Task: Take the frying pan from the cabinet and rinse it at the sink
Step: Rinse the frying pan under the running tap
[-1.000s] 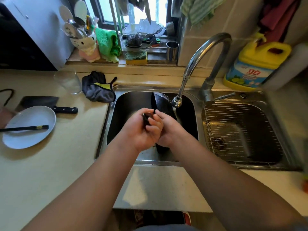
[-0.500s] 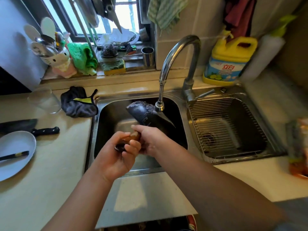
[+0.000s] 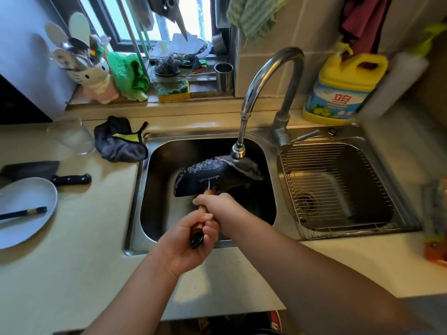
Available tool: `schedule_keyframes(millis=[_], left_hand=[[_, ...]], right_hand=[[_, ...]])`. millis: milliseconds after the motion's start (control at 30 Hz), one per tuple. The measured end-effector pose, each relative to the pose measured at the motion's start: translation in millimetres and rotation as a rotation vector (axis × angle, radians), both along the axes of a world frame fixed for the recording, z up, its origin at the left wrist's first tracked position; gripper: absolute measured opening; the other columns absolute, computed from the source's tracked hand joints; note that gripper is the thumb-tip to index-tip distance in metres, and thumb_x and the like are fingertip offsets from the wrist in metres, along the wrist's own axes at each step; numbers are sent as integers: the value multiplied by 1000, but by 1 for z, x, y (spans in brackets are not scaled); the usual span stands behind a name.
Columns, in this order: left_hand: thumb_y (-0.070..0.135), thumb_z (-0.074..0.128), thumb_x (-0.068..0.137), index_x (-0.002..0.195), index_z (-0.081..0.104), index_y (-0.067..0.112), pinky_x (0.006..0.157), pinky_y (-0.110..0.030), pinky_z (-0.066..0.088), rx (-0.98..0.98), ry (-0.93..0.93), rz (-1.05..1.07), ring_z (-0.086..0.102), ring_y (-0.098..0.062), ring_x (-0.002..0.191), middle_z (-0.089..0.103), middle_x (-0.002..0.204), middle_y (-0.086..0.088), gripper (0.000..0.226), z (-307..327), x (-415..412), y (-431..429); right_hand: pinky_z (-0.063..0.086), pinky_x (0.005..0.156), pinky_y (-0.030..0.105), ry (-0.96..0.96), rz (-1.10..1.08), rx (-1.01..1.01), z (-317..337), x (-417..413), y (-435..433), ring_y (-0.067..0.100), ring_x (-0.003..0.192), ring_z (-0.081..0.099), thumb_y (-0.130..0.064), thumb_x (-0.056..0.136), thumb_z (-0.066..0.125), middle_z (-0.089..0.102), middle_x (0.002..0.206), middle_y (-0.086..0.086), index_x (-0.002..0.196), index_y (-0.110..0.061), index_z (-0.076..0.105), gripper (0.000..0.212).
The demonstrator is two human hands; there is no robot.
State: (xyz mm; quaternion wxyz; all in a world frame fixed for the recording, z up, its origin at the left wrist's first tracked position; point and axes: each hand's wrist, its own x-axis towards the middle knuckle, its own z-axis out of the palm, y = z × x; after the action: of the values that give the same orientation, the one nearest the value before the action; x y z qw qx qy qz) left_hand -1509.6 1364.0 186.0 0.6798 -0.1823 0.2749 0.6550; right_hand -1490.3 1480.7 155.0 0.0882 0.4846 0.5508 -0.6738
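Note:
A black frying pan (image 3: 208, 176) hangs tilted on its side over the left sink basin (image 3: 157, 213), its upper rim just under the faucet head (image 3: 239, 151). Water beads on its dark outer surface. Both hands grip its wooden handle. My left hand (image 3: 186, 243) is shut around the handle's near end, over the sink's front edge. My right hand (image 3: 217, 205) is shut on the handle closer to the pan body. The middle of the handle is hidden by the fingers.
The right basin holds a wire rack (image 3: 338, 189). A yellow detergent jug (image 3: 343, 88) stands behind it. On the left counter lie a dark cloth (image 3: 121, 141), a glass (image 3: 72, 136), a cleaver (image 3: 48, 172) and a plate (image 3: 21, 211) with chopsticks.
The pan has swung from upright in the basin to a tilted pose under the faucet head. My left hand has slid toward the handle's near end. The view has shifted right.

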Motion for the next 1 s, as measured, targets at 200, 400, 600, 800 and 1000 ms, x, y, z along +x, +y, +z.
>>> schedule_keyframes(millis=[200, 400, 600, 800, 1000], left_hand=[[-9, 89, 48, 78, 56, 4, 40, -22, 55, 100, -71, 73, 61, -12, 43, 57, 57, -5, 46, -10, 9, -2], [-3, 89, 54, 87, 52, 6, 40, -24, 54, 70, -8, 21, 58, -13, 46, 55, 62, -5, 50, -26, 22, -15], [3, 85, 61, 94, 48, 6, 46, -25, 53, 49, 97, -123, 56, -14, 52, 53, 68, -6, 49, -45, 43, -40], [2, 69, 78, 97, 42, 8, 52, -28, 54, 2, 173, -254, 59, -17, 61, 56, 72, -8, 33, -59, 59, -56], [2, 64, 77, 95, 43, 11, 50, -26, 53, -71, 242, -271, 59, -15, 58, 56, 70, -6, 28, -61, 76, -61]], right_hand=[[49, 62, 31, 32, 50, -76, -5, 3, 2, 18, 53, 53, -24, 79, 69, 55, 58, 6, 82, -5, 61, 21], [44, 47, 23, 18, 143, -52, -7, 22, -4, 16, 44, 52, -24, 82, 65, 56, 59, 6, 78, -6, 60, 19], [49, 66, 39, 71, 234, -4, -24, 52, -23, 30, 72, 61, -23, 82, 62, 67, 89, 25, 95, 0, 61, 26], [53, 69, 40, 111, 238, -36, -39, 78, -36, 31, 78, 65, -19, 85, 65, 68, 95, 27, 113, 7, 55, 40], [55, 67, 38, 212, 234, -116, -46, 95, -41, 30, 71, 66, -11, 87, 64, 64, 78, 20, 91, -4, 54, 13]])
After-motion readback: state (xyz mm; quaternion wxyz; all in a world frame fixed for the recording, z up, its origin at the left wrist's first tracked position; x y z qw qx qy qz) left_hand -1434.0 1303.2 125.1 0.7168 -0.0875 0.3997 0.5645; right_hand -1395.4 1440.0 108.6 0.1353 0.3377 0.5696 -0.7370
